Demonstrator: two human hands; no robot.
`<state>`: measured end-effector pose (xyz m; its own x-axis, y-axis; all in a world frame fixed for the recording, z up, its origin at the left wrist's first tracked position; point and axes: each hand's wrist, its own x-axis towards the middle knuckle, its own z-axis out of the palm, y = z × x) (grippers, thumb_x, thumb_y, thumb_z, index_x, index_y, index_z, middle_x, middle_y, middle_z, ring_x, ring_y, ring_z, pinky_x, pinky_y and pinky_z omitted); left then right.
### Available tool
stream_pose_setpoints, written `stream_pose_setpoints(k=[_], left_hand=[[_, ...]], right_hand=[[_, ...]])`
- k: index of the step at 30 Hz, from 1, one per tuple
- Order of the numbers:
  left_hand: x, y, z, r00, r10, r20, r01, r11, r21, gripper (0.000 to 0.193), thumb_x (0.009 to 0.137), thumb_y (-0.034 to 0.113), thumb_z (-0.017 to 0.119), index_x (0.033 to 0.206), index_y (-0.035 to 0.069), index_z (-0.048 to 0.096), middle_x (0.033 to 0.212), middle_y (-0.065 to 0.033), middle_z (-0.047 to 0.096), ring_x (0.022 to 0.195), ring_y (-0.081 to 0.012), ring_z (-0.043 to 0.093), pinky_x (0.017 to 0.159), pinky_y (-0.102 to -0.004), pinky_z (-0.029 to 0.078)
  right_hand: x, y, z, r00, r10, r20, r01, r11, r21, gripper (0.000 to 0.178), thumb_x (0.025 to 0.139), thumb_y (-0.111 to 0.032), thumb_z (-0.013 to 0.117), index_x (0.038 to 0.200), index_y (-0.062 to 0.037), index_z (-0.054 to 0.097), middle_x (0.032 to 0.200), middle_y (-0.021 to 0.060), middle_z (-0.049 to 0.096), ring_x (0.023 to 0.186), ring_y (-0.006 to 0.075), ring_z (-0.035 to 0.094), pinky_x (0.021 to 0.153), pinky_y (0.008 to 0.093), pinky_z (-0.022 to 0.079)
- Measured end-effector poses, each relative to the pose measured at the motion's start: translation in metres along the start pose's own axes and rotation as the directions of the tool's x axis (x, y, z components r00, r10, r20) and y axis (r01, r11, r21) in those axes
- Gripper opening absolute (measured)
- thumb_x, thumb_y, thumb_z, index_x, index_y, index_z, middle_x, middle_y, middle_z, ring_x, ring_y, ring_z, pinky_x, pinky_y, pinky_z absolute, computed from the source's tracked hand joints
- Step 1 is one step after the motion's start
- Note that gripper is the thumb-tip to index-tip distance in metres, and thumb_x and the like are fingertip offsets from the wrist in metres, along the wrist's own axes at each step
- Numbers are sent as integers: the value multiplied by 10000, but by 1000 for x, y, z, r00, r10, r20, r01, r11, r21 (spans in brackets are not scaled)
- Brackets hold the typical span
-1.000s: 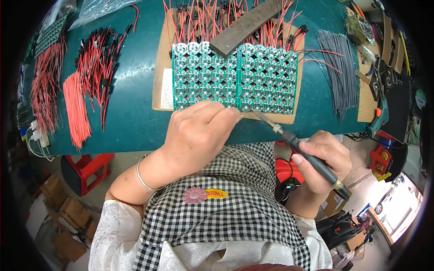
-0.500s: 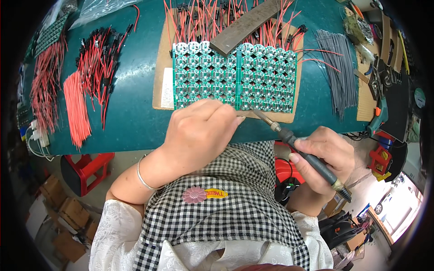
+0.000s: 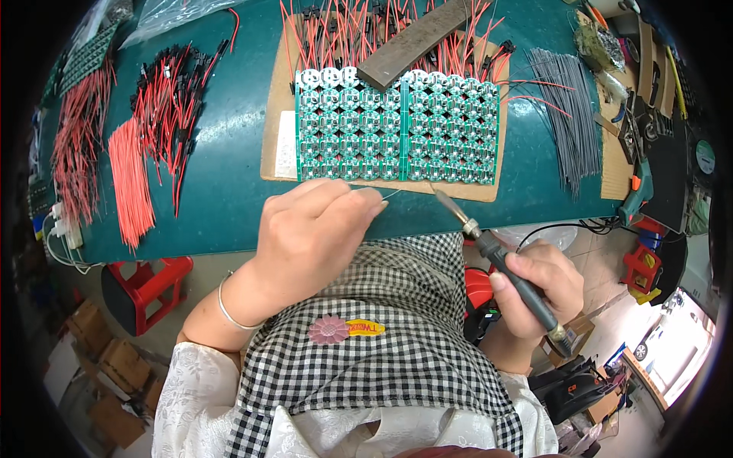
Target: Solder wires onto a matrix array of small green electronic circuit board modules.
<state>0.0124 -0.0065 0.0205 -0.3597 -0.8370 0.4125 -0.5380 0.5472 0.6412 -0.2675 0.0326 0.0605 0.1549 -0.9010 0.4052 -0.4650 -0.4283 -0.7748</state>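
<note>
My left hand (image 3: 317, 229) is closed in a pinch on a thin strand of solder wire (image 3: 392, 194), whose end sticks out to the right of my fingertips. In my right hand (image 3: 546, 286) is a soldering iron (image 3: 515, 278), gripped by its dark handle, with its tip pointing up and left. That tip is just below the front edge of a green circuit board panel (image 3: 404, 130) made of many small round boards. The panel lies on a brown cardboard sheet (image 3: 269, 153), and a flat metal bar (image 3: 412, 46) rests across its far edge. Red and black wires (image 3: 328, 38) fan out behind it.
On the green table (image 3: 221, 168) at left lie bundles of red wires (image 3: 131, 183) and wires with black connectors (image 3: 172, 99). Dark grey wires (image 3: 569, 122) are spread at right, near pliers (image 3: 632, 141) and a teal-handled tool (image 3: 635, 200). A red stool (image 3: 156, 294) stands below left.
My left hand has moved left and slightly down, away from the panel's edge, exposing the wire. My right hand has shifted left and down, and the iron's tip has dropped just off the panel.
</note>
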Motion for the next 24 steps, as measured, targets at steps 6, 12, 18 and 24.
stream_pose_setpoints(k=[6, 12, 18, 24], left_hand=[[7, -3, 16, 1000, 14, 1, -14, 1000, 0, 220, 777, -40, 828, 967, 17, 733, 755, -92, 665, 632, -251, 632, 572, -363, 507], [5, -5, 21, 1000, -11, 23, 11, 1000, 13, 218, 777, -33, 828, 967, 17, 733, 765, -95, 670, 647, -268, 644, 585, -377, 520], [6, -9, 28, 999, 34, -12, -33, 998, 48, 162, 801, 2, 784, 922, 38, 683, 715, -75, 576, 622, -253, 605, 546, -382, 502], [2, 1, 11, 999, -44, 8, 44, 999, -28, 191, 779, -47, 822, 910, 27, 705, 761, -77, 674, 642, -232, 635, 580, -335, 502]], right_hand=[[10, 7, -4, 999, 18, 49, -21, 998, 52, 260, 658, 38, 851, 902, 62, 765, 722, 142, 692, 608, 228, 650, 561, 306, 480], [15, 12, -1, 997, 31, 75, -36, 997, 67, 269, 650, 53, 845, 906, 70, 766, 736, 145, 700, 619, 227, 655, 554, 302, 474], [27, 7, -4, 989, 52, 141, -58, 997, 41, 253, 641, 39, 846, 880, 65, 768, 729, 138, 697, 617, 224, 656, 550, 298, 472], [16, 8, -18, 999, 46, 21, -46, 998, 36, 266, 641, -35, 866, 865, 50, 752, 705, 122, 676, 575, 202, 621, 533, 291, 450]])
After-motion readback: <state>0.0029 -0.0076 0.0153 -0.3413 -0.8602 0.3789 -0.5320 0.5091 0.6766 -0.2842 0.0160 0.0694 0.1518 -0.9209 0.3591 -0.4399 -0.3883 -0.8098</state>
